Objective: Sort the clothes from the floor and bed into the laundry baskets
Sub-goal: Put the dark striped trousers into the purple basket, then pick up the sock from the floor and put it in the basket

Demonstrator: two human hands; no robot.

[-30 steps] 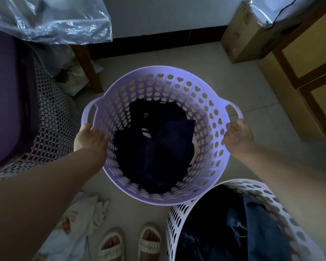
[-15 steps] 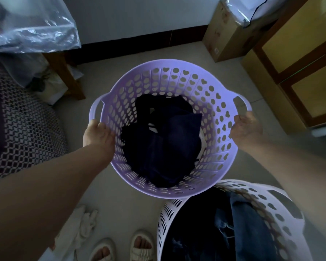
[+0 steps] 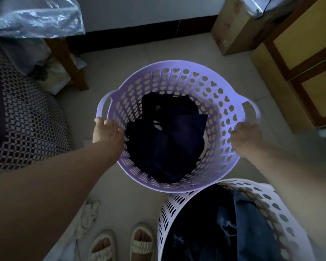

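A round purple laundry basket (image 3: 179,72) with heart-shaped holes is held in front of me over the floor. Dark navy and black clothes (image 3: 167,136) lie heaped inside it. My left hand (image 3: 106,132) grips its left rim just below the left handle. My right hand (image 3: 247,138) grips the right rim below the right handle. A white laundry basket (image 3: 282,219) stands at the lower right, holding blue jeans (image 3: 252,232) and dark garments. A pale cloth (image 3: 88,213) lies on the floor by my left foot.
The bed with a patterned cover (image 3: 26,125) fills the left side, with a plastic-wrapped bundle (image 3: 34,16) above it. A wooden leg (image 3: 68,61) stands by the wall. A cardboard box (image 3: 233,25) and a wooden cabinet (image 3: 299,68) are at the right. My sandalled feet (image 3: 120,243) are at the bottom.
The purple basket has shifted to the right and away from me, both hands still on its rim. The view has swung, so less of the bed shows.
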